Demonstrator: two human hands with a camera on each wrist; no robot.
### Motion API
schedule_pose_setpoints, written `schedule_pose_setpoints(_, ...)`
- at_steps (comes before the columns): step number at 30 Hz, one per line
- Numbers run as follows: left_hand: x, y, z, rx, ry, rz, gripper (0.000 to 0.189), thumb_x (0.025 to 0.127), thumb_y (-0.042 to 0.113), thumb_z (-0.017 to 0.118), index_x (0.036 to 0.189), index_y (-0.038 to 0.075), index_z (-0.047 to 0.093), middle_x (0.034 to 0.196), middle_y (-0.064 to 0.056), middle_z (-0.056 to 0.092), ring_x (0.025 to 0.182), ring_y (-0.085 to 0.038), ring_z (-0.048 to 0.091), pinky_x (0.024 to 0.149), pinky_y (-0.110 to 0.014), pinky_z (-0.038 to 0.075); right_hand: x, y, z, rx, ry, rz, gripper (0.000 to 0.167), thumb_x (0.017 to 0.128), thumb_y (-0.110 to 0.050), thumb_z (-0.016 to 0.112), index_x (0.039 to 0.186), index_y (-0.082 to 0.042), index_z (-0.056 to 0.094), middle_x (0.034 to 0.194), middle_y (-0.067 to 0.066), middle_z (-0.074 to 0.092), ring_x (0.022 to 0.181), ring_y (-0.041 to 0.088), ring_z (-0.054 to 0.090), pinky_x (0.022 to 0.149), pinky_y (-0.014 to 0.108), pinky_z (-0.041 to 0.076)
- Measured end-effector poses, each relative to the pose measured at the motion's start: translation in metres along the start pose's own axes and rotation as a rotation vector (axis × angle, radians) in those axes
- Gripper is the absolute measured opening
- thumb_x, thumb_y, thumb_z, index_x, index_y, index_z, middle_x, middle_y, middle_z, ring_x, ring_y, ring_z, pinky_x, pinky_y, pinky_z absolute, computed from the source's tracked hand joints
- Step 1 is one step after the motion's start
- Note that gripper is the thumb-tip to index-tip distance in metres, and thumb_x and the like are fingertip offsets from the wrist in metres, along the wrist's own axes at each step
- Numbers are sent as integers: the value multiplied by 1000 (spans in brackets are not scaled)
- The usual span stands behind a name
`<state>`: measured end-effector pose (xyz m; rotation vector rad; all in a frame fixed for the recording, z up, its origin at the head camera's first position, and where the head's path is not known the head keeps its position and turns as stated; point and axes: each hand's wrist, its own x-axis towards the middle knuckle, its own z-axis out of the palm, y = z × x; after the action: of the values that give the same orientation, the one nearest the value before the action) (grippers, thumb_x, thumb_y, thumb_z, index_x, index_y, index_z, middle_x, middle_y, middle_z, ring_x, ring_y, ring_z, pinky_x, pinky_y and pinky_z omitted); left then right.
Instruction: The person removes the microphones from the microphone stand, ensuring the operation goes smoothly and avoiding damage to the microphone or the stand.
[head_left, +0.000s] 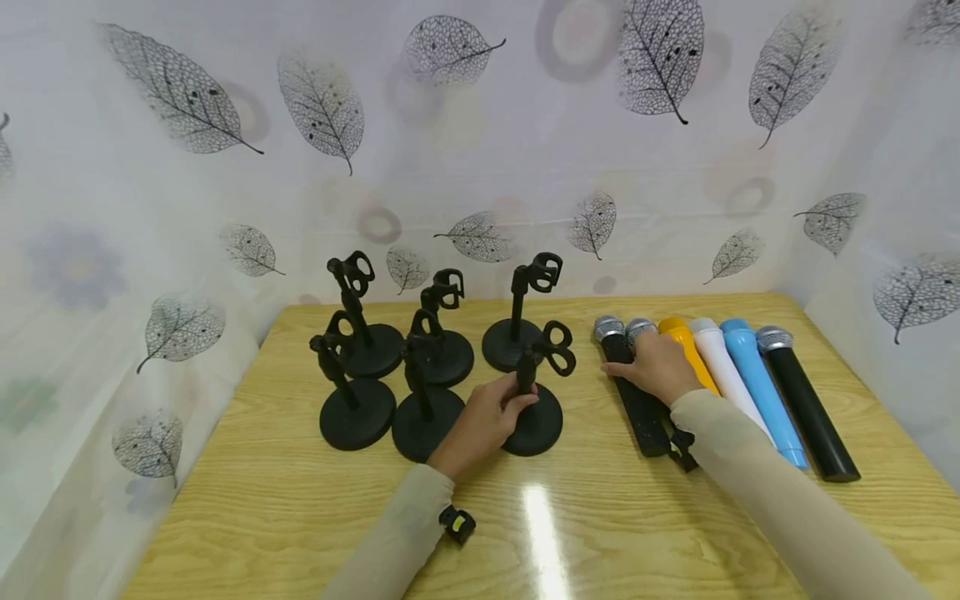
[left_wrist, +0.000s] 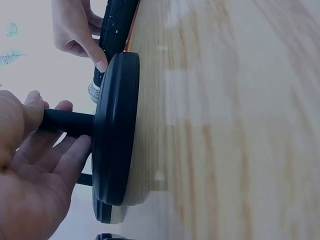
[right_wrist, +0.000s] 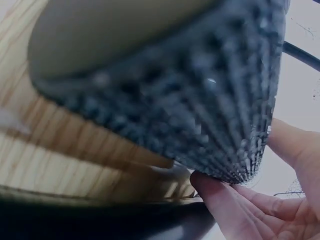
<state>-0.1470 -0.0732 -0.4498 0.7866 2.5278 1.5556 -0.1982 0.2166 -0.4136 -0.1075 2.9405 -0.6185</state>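
Note:
My left hand (head_left: 480,425) grips the stem of a black desktop microphone stand (head_left: 543,421), the front right one of its group, below its clip. In the left wrist view, thumb and fingers wrap the stem close above the round base (left_wrist: 116,130), which sits on the table. To the right, my right hand (head_left: 660,367) holds the leftmost microphone (head_left: 637,412), black and speckled with a silver mesh head, thumb over its left side. In the right wrist view the glittery body (right_wrist: 190,110) fills much of the frame, with fingertips at its far part.
Several more black stands with clips, such as the rear one (head_left: 513,337), stand left and behind. Right of my right hand lie an orange microphone (head_left: 686,342), a white one (head_left: 727,367), a blue one (head_left: 765,392) and a black one (head_left: 810,408). A leaf-patterned sheet (head_left: 480,167) backs the table.

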Motion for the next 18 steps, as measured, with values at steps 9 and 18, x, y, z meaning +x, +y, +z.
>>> schedule_pose_setpoints(9, -11, 15, -2, 146, 37, -108, 39, 104, 31, 60, 136, 10, 56, 124, -6, 69, 114, -16, 66, 95, -36, 55, -6, -2, -2, 0, 85, -53, 50, 86, -38, 82, 70, -6, 47, 57, 1, 34, 47, 17, 41, 46, 30, 36)
schedule_pose_setpoints(18, -50, 43, -10, 292, 43, -213, 48, 101, 29, 66, 140, 4, 55, 134, -13, 64, 121, -28, 62, 95, -48, 53, -9, -7, -2, 5, 104, -80, 56, 86, -33, 83, 68, -13, 33, 62, -3, 21, 51, 15, 37, 50, 29, 32)
